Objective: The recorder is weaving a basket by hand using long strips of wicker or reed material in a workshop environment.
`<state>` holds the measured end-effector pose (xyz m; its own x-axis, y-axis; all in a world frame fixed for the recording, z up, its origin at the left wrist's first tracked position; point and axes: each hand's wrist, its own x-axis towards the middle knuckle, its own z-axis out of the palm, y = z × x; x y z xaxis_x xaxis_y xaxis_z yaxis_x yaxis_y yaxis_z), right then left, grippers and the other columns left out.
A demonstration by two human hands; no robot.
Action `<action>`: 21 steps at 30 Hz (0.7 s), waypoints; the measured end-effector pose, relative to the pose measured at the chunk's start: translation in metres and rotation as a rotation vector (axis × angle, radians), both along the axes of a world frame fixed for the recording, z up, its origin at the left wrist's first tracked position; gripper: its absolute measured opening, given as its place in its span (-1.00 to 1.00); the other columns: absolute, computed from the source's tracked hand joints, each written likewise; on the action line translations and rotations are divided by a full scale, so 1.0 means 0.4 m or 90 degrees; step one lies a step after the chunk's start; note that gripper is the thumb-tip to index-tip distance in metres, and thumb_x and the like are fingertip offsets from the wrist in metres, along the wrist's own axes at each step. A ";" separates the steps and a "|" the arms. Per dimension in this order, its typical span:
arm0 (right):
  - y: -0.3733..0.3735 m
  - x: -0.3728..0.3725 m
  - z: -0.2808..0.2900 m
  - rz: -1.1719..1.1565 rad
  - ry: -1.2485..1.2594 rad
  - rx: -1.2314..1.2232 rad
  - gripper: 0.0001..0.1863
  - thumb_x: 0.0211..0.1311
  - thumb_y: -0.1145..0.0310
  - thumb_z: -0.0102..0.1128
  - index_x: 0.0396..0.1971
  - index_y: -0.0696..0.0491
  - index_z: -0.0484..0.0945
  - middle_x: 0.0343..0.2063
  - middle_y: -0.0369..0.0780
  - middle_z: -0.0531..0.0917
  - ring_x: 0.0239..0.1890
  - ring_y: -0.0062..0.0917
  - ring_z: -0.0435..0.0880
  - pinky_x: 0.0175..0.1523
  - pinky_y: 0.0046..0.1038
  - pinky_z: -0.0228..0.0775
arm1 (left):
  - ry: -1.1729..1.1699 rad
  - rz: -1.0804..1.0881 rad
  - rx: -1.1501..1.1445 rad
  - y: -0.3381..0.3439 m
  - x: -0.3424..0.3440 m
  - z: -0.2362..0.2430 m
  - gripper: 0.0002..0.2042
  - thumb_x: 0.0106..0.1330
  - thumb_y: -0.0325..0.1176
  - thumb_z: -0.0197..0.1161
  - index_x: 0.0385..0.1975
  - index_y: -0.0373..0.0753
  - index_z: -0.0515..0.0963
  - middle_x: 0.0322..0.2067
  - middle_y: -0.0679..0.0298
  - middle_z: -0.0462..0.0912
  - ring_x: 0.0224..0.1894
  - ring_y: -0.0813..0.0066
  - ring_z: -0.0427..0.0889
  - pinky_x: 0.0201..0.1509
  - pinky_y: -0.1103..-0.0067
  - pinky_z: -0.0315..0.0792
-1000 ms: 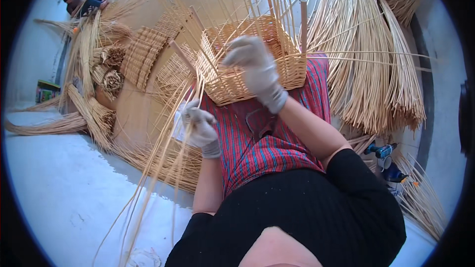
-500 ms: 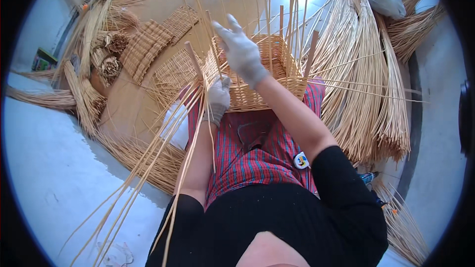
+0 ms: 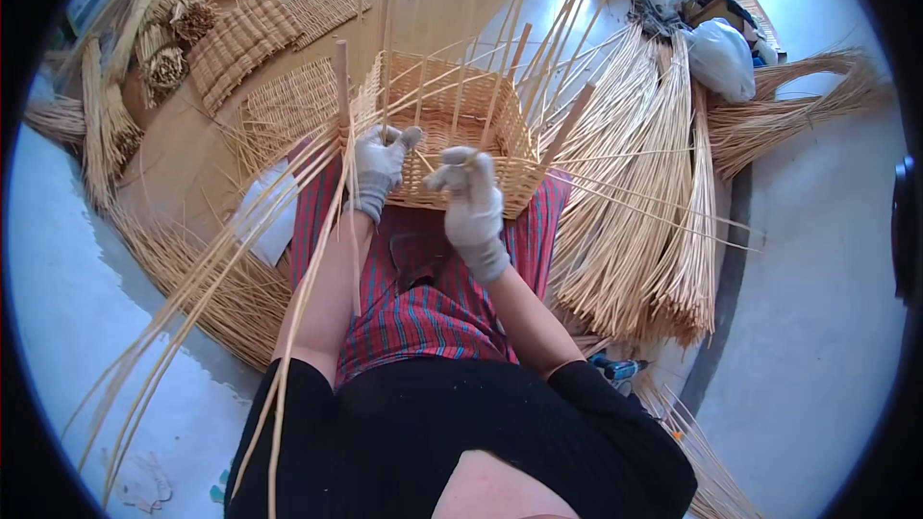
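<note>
A rectangular wicker basket point(image 3: 519, 183) rests on my lap, with thin upright strands and thicker corner stakes point(image 3: 342, 86) rising from it. My left hand point(image 3: 382, 168), in a pale knit glove, is at the near-left rim, its fingers pinched on a wicker strand. Long loose strands point(image 3: 207, 264) trail from that corner over my left forearm. In front of the near wall is my right hand point(image 3: 471, 207), also gloved. Its fingers are curled together, and whatever they pinch is too small to make out.
Large bundles of peeled strands point(image 3: 635, 202) lie on the right; more line the left point(image 3: 202, 279). Woven panels point(image 3: 245, 48) lie at the far left. A white plastic bag point(image 3: 721, 58) sits at the far right. A blue power tool point(image 3: 620, 367) lies near my right elbow.
My right hand has dropped from above the basket to its near wall, and its spread fingers have curled. My left hand stays by the near-left corner. The whole view has shifted.
</note>
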<state>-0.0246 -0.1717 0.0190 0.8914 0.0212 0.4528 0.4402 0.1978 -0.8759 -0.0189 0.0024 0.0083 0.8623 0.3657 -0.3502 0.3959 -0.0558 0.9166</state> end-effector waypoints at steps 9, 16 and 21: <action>-0.176 0.071 -0.006 -0.162 0.246 -0.133 -0.73 0.48 0.48 0.26 0.11 0.13 0.55 0.02 -0.16 0.71 -0.15 -0.62 0.65 -0.02 -0.57 0.51 | -0.114 -0.176 0.236 -0.121 0.011 0.016 -0.64 0.60 0.03 0.10 0.12 -0.08 0.55 -0.28 0.00 0.75 -0.19 -0.07 0.76 -0.11 0.19 0.59; -0.073 0.202 0.123 -0.093 -0.070 -0.218 -0.45 0.62 0.43 0.02 0.52 0.02 0.27 0.05 -0.11 0.68 0.02 -0.44 0.74 0.27 -0.39 0.55 | -0.062 -0.220 0.234 -0.136 0.031 -0.027 -0.62 0.56 0.04 0.20 -0.03 -0.20 0.57 -0.41 0.15 0.70 -0.53 0.29 0.71 -0.37 0.39 0.57; -0.219 0.068 -0.005 -0.094 0.088 0.098 -0.65 0.72 0.28 -0.15 0.35 0.02 0.28 -0.28 -0.16 0.72 -0.24 -0.41 0.77 0.12 -0.34 0.61 | -0.306 -0.137 0.445 -0.134 0.059 0.024 -0.53 0.39 0.10 0.39 -0.05 -0.23 0.63 -0.31 0.08 0.76 -0.29 0.07 0.78 -0.17 0.25 0.59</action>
<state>0.0025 -0.2593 0.0168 0.9333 -0.1732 0.3146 0.3527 0.2762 -0.8941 0.0046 -0.0513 0.0181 0.9340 0.1733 0.3124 -0.1080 -0.6966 0.7093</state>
